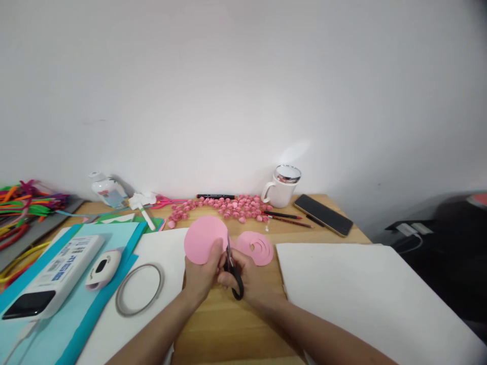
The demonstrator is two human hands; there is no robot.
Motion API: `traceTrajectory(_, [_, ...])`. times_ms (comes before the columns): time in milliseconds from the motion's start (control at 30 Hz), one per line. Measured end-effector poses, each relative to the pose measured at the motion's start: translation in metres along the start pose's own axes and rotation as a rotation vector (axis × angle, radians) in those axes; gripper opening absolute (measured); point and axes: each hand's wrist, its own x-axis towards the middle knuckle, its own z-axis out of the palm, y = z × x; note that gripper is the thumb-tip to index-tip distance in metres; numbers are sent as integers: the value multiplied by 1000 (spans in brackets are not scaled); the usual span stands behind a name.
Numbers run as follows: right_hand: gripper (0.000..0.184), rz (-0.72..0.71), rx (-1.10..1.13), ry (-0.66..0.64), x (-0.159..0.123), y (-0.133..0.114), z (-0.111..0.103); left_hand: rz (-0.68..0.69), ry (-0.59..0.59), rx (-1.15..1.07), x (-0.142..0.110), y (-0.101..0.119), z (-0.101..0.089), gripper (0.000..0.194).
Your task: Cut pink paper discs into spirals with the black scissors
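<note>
Your two hands meet above the middle of a wooden counter (220, 332). Your left hand (201, 276) pinches a flat pink paper disc (203, 235) near its lower right edge, thumb on top. Your right hand (245, 274) is closed around black-handled scissors (237, 282), their blades pointing away from you at the disc's right edge; whether the blades are parted is too small to tell.

As for progress, the disc's visible outline looks round and whole, so its cutting seems barely begun at most, with nearly all the paper left uncut. Just beyond your right hand, a second pink disc (245, 240) lies on the counter, cut into a spiral. Farther back, many small rolled pink pieces (243, 207) are scattered, apparently finished. A white mug (283, 190) stands behind them to the right, near a dark phone (325, 215).
</note>
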Motion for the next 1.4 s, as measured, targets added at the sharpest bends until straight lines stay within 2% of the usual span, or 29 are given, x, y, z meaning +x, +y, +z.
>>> traceTrajectory(233, [33, 38, 8, 85, -3, 0, -1, 28, -3, -22, 1, -1, 1, 33])
traceTrajectory(400, [27, -14, 5, 90, -4, 1, 0, 11, 3, -10, 0, 2, 1, 32])
traceTrajectory(600, [25, 6, 15, 86, -3, -4, 1, 20, 5, 12, 2, -1, 1, 29])
traceTrajectory(800, [24, -2, 95, 81, -3, 2, 0, 56, -73, 33, 5, -5, -1, 25])
traceTrajectory(967, [25, 36, 73, 109, -3, 4, -1, 75, -59, 31, 5, -4, -1, 25])
traceTrajectory(1167, [27, 52, 62, 115, -3, 6, -1, 97, -120, 28, 6, -2, -2, 35])
traceTrajectory(1300, [27, 54, 52, 102, -4, 8, -1, 70, -194, 1, 6, -1, -1, 40])
traceTrajectory(1400, [27, 55, 40, 104, -4, 9, -1, 49, -174, -10, 7, 0, 0, 36])
